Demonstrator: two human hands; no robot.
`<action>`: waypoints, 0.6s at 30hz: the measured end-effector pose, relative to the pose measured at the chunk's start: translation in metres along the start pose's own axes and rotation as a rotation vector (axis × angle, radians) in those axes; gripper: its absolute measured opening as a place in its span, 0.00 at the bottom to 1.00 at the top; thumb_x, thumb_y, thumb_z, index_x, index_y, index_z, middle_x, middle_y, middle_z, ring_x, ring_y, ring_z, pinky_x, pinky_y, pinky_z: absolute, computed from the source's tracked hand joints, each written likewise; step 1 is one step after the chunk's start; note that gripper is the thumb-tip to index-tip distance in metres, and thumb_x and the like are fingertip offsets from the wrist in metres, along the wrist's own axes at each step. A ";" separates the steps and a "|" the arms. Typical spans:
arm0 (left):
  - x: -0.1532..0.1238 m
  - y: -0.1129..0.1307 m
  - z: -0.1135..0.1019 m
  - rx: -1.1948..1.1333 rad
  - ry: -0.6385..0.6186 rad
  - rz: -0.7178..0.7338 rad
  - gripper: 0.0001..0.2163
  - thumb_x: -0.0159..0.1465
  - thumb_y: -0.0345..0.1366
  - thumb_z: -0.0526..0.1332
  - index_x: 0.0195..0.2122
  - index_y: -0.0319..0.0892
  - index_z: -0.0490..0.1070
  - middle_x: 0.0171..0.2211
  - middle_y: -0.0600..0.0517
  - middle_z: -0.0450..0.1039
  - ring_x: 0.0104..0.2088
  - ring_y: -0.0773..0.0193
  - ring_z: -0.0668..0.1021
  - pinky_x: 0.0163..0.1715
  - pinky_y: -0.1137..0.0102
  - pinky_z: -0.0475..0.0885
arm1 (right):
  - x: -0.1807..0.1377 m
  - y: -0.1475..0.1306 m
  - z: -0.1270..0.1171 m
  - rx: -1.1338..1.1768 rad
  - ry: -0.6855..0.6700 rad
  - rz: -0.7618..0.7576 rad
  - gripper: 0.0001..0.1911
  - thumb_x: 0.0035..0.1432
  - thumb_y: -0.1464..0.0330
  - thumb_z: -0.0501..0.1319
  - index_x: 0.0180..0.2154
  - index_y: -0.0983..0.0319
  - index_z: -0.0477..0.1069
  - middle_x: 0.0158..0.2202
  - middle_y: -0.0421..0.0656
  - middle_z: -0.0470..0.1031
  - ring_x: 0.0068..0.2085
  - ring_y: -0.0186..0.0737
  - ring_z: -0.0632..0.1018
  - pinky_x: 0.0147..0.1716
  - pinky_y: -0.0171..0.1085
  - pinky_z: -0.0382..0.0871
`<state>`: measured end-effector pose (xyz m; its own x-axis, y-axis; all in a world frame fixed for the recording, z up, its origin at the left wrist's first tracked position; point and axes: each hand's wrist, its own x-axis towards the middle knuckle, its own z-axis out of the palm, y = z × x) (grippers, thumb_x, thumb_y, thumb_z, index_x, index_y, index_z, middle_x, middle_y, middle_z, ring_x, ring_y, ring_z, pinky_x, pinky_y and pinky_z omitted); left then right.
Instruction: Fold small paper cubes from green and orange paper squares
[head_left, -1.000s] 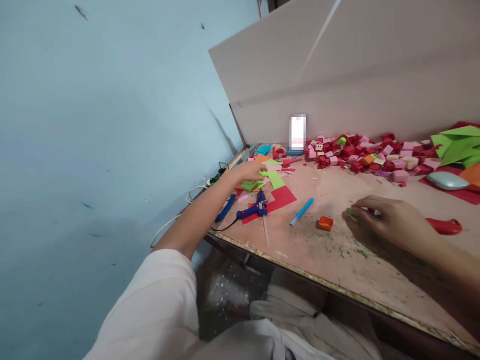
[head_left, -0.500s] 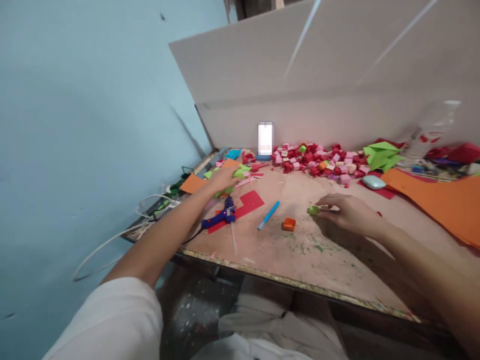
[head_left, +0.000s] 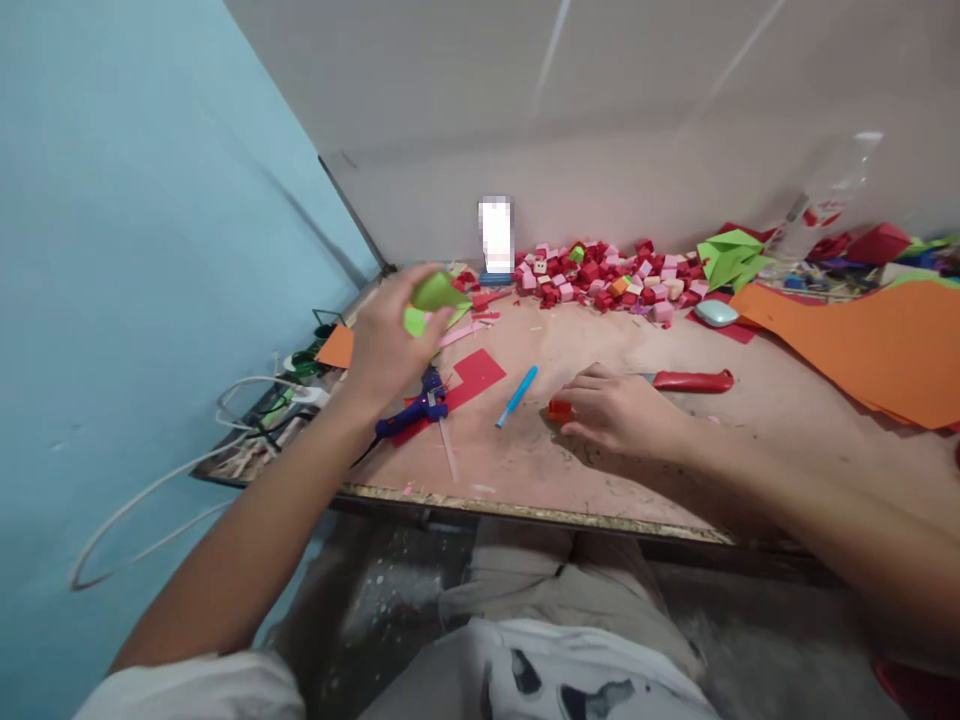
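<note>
While green paper (head_left: 439,292) is pinched above the far left of the desk (head_left: 615,340) in the left hand's (head_left: 394,335) partly closed grip, an orange box-like piece (head_left: 559,410) near the middle is touched by the right hand (head_left: 619,405); whether that grip is closed cannot be told. Both pieces seem light; the paper, probably soft and easily creased, is best taken by an edge, the box-like piece by opposite sides. The desk, littered with cubes (head_left: 600,275), is backed by a pale board (head_left: 420,120); leftward, a blue wall (head_left: 112,250) is seen.
</note>
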<state>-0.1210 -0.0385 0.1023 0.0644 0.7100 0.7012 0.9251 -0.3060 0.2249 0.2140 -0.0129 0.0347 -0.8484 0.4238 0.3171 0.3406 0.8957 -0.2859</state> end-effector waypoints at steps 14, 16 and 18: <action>-0.107 0.079 0.028 -0.266 -0.712 0.462 0.27 0.74 0.50 0.64 0.71 0.48 0.66 0.65 0.44 0.78 0.64 0.51 0.80 0.65 0.54 0.76 | 0.002 0.042 -0.017 -0.179 0.107 0.153 0.16 0.75 0.66 0.58 0.54 0.63 0.82 0.54 0.54 0.85 0.56 0.59 0.81 0.59 0.56 0.72; -0.106 0.077 0.026 -0.326 -0.767 0.426 0.32 0.72 0.56 0.64 0.73 0.49 0.64 0.68 0.44 0.75 0.67 0.50 0.78 0.68 0.53 0.74 | -0.011 0.049 -0.033 -0.201 0.086 0.221 0.18 0.75 0.65 0.57 0.55 0.63 0.82 0.56 0.53 0.84 0.57 0.59 0.81 0.60 0.55 0.72; -0.105 0.071 0.025 -0.326 -0.741 0.350 0.31 0.73 0.55 0.63 0.73 0.49 0.64 0.68 0.44 0.74 0.68 0.51 0.76 0.70 0.53 0.72 | -0.029 0.059 -0.049 -0.220 0.075 0.345 0.19 0.75 0.61 0.57 0.56 0.61 0.81 0.58 0.52 0.84 0.59 0.59 0.81 0.60 0.55 0.73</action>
<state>-0.0528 -0.1189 0.0280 0.6546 0.7360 0.1725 0.6615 -0.6682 0.3406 0.2788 0.0342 0.0527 -0.6399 0.7058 0.3039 0.6854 0.7030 -0.1899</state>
